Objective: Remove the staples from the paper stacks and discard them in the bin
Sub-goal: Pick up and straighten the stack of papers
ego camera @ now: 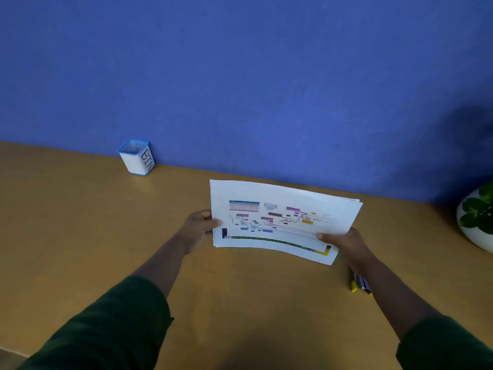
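At table centre, white printed paper stack with coloured chart (280, 220) is held just off the brown wooden tabletop (80, 236): left hand (198, 228) clamped on its 9 o'clock edge, right hand (344, 240) pinching the 4 o'clock corner. Staple not visible; check the corners first. White blue-rimmed bin labelled BIN (136, 157) sits at 10 o'clock; keep it within reach.

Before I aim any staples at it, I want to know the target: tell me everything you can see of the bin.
The bin is a small square-sided cup, white with a blue rim and a blue base edge. It looks like plastic or mesh. "BIN" is handwritten in black on one side. It stands upright on the brown table, far left, against the blue wall, well away from both hands and the paper stack. Its open top shows nothing clearly inside.
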The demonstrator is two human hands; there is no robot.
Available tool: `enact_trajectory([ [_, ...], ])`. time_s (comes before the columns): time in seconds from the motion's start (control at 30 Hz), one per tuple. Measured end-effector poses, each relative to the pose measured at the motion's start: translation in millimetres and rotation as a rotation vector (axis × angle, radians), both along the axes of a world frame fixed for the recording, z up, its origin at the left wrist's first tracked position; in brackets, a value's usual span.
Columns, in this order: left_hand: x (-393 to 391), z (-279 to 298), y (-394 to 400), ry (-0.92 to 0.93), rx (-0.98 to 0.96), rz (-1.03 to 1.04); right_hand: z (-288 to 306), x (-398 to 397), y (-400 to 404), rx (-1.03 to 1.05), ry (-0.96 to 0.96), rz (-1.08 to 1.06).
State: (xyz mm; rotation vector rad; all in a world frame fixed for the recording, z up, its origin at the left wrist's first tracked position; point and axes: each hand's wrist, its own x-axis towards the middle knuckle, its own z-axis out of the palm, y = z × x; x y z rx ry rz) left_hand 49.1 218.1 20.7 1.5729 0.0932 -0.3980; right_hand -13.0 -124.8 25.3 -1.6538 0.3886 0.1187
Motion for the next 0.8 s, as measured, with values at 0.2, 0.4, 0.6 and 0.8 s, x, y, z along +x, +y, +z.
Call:
enact_trajectory([
  [0.2, 0.9, 3.4, -5.2, -0.023, 0.043, -0.035, -1.3, 2.8, -0.6, -0.008, -0.002, 0.0],
  [0.4, 2.6, 4.1, -13.9, -0.086, 0.121, 0.03, 0.4, 6.9, -0.9, -0.005, -0.02, -0.013],
  [0.6, 10.2, 18.9, -23.0, -0.214, 0.153, 0.104, 12.9, 18.3, -6.8, 0.04, -0.089, -0.035],
  [0.8, 7.7, 3.4, -16.1, -0.154, 0.21, 0.086, 4.5, 14.5, -6.4, 0.007, -0.065, -0.02],
])
